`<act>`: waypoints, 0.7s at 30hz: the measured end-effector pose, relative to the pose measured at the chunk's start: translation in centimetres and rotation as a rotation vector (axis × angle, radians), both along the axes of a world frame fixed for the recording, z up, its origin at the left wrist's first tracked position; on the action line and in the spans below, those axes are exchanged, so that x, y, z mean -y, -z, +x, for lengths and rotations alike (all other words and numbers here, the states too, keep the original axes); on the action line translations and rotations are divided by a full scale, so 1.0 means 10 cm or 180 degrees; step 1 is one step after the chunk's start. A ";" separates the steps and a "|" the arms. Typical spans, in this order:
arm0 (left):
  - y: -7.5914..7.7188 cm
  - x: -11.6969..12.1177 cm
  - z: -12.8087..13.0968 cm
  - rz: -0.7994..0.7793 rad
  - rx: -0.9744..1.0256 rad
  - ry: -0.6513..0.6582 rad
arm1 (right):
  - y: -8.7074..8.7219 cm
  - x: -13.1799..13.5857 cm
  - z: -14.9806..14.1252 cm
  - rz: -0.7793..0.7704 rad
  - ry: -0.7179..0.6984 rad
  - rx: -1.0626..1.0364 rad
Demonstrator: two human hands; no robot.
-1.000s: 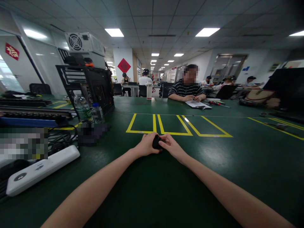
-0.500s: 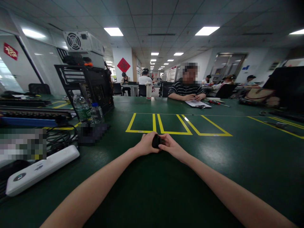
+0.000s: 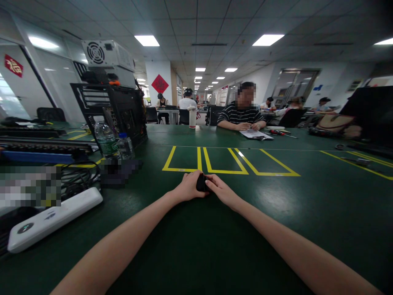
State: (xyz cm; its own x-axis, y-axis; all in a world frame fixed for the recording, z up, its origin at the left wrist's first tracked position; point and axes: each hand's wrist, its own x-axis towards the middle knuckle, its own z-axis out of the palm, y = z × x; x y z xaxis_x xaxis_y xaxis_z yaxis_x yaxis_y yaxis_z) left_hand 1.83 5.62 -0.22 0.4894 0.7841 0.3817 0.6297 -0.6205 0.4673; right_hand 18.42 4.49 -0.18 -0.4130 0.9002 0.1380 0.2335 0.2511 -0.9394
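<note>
Between my hands is a small black object point(image 3: 201, 183), low over the green table point(image 3: 196, 237); its kind I cannot make out. My left hand point(image 3: 190, 186) wraps round it from the left, with the thumb on the near side. From the right, my right hand point(image 3: 219, 188) presses its fingers and thumb against the same object, and much of it is hidden behind them. Just beyond the hands lie yellow tape outlines point(image 3: 225, 172) on the table top.
To the left stand a black computer case point(image 3: 129, 110), a water bottle point(image 3: 106, 139), a smaller blue-capped bottle point(image 3: 125, 146) and a white power strip point(image 3: 58, 219). Across the table a person in a striped shirt point(image 3: 238, 114) sits at a clipboard point(image 3: 256, 134), near a white cup point(image 3: 192, 118).
My right thumb and fingers have shifted slightly on the black object. My left hand keeps its hold in the same place.
</note>
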 end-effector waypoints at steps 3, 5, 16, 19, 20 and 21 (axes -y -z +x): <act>0.00 0.00 0.00 0.0016 0.0016 0.0005 | -0.04 0.05 -0.01 -0.0062 -0.0079 -0.0184; -0.01 0.00 0.00 0.0009 0.0013 0.0012 | -0.04 0.06 -0.01 -0.0118 -0.0124 -0.0365; -0.01 -0.01 0.02 -0.0038 -0.0051 -0.0056 | 0.10 -0.03 -0.02 0.0166 0.0205 -0.0240; -0.03 0.00 0.01 -0.0131 -0.0073 -0.0054 | 0.12 -0.03 -0.03 0.0434 0.0294 0.0095; -0.04 0.00 0.00 -0.0194 -0.0071 -0.0059 | 0.12 -0.03 -0.03 0.0486 0.0338 0.0218; -0.05 0.00 -0.01 -0.0271 -0.0068 -0.0075 | 0.12 -0.02 -0.03 0.0505 0.0406 0.0333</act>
